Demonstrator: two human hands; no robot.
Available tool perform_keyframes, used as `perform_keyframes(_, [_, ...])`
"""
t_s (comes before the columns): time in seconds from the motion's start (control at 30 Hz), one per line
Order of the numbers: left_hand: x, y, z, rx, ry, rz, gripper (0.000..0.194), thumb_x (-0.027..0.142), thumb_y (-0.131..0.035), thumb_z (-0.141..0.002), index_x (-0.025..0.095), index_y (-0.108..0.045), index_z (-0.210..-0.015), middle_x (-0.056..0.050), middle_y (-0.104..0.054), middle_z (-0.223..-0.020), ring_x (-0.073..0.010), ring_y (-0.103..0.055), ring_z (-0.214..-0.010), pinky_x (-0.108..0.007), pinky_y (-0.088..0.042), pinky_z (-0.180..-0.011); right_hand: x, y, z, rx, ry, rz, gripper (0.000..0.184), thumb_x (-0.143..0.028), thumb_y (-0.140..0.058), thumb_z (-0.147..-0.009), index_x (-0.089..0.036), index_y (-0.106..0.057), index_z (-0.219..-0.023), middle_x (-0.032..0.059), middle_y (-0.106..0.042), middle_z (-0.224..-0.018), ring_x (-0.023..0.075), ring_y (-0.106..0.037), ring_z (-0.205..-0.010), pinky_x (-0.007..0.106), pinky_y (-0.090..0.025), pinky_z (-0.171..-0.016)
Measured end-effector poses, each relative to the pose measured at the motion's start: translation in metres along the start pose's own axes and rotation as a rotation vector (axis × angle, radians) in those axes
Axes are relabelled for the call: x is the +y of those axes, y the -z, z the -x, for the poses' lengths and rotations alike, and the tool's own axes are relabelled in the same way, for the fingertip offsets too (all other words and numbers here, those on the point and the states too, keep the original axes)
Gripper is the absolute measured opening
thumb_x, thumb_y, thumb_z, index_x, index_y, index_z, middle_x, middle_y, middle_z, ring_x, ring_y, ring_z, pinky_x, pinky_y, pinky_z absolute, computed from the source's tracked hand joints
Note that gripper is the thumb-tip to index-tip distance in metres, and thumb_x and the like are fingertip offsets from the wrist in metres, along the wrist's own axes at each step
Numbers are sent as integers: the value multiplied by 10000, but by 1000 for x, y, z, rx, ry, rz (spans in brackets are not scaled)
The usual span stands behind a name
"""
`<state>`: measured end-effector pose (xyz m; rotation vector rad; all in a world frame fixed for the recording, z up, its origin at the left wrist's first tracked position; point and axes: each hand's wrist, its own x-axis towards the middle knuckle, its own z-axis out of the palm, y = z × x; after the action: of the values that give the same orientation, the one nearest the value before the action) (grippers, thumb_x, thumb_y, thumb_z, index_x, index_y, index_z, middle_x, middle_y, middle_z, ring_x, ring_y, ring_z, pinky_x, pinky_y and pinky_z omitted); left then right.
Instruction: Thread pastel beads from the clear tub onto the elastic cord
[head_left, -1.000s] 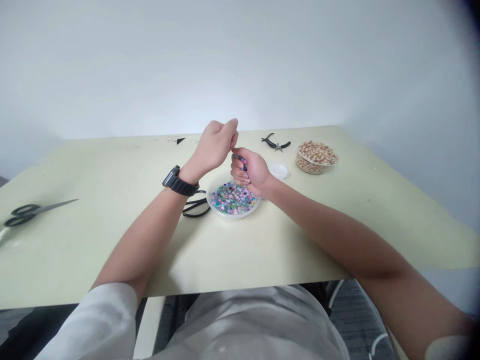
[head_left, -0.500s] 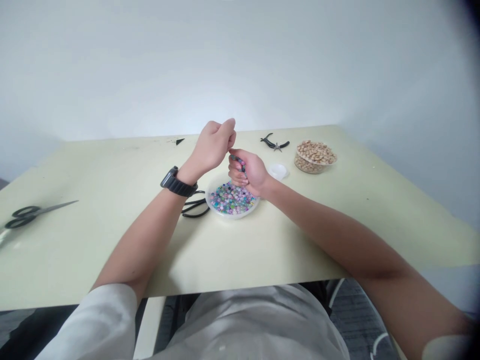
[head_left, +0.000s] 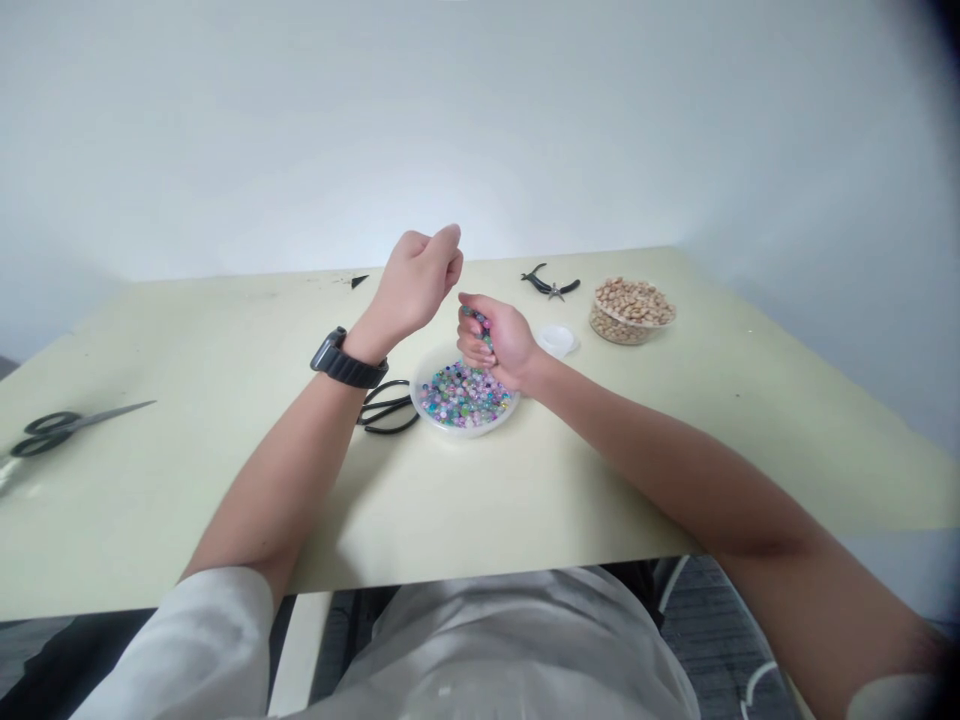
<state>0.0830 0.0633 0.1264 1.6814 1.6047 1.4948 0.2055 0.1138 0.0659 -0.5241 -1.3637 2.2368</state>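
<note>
A shallow clear dish [head_left: 433, 368] full of mixed blue, pink and purple beads sits mid-table. My right hand [head_left: 495, 343] hovers over its far rim, fingers curled round a short string of coloured beads [head_left: 482, 325]. My left hand [head_left: 416, 277], with a black watch on the wrist, is raised above and left of it, fingers pinched shut; what it pinches is too thin to make out. A black cord [head_left: 384, 410] lies looped just left of the dish.
Scissors [head_left: 64, 422] lie near the table's left edge. Black pliers [head_left: 551, 287], a small white lid [head_left: 557, 341] and a clear bowl of tan beads [head_left: 631, 310] sit at the back right. A wall stands behind the table [head_left: 187, 470].
My left hand has lifted up and to the left, away from my right hand. The right hand stays over the dish with the beads.
</note>
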Motion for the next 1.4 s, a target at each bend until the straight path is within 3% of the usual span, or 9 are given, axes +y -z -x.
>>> perform_keyframes(0.23, [1, -1, 0, -4, 14, -6, 572, 299, -431, -999, 206, -271, -457, 10, -233, -447, -106, -221, -466, -317, -233, -482, 2, 1, -1, -28, 12, 19, 440, -363, -480, -973, -206, -350, -583, -60, -265, -429, 71, -158, -367, 242, -111, -387])
perform_keyframes(0.83, [-3, 0, -1, -11, 0, -24, 561, 340, -422, -1064, 225, -277, -534, 20, -223, -508, -98, -214, -560, -320, -211, -571, 5, -7, 6, -30, 177, 374, 535, -346, -470, -1017, -186, -378, -515, -47, -305, -417, 50, -230, -390, 213, -210, -423])
perform_keyframes(1.4, [-3, 0, 0, -24, -2, -53, 551, 336, -410, -1061, 229, -281, -536, 15, -229, -508, -114, -219, -575, -320, -232, -578, 7, -7, 5, -26, 169, 360, 533, -350, -461, -1020, -190, -383, -518, -46, -301, -410, 54, -228, -375, 215, -205, -412])
